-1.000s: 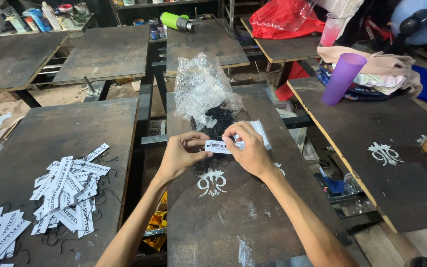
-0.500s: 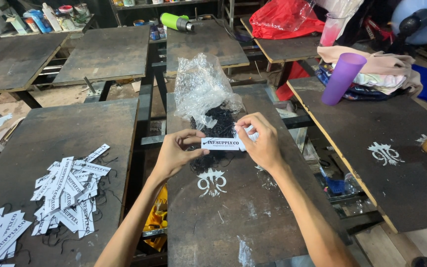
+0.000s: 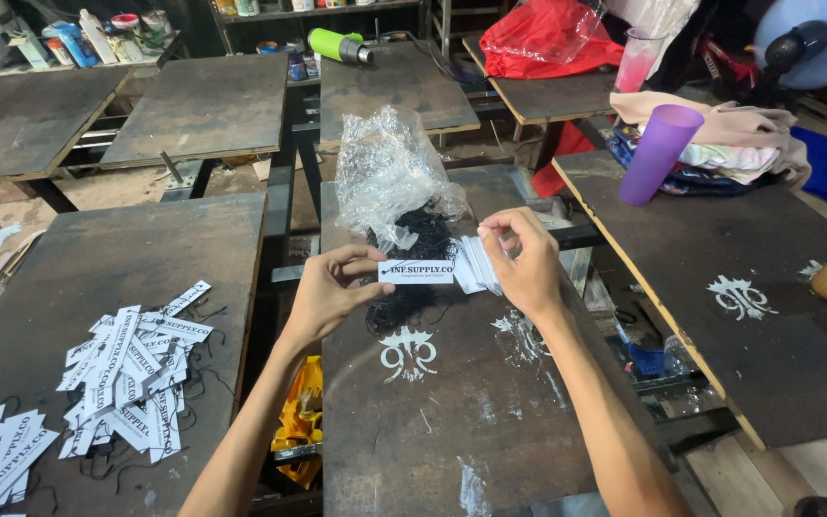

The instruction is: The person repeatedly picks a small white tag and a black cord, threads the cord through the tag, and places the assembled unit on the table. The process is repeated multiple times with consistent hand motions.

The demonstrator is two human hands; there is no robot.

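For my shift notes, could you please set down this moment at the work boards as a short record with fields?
left hand: pinches one white paper tag by its left end
right hand: holds a small stack of white tags, fingers bent above it
behind the hands: crumpled clear plastic bag over a bundle of black string
surface: dark board with a white printed ornament
left board: heap of strung tags
right board: purple cup, upside down

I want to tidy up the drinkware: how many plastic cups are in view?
2: a purple cup upside down on the right table, and a pink translucent cup upright on the far table, beside the red bag. Others may be hidden.
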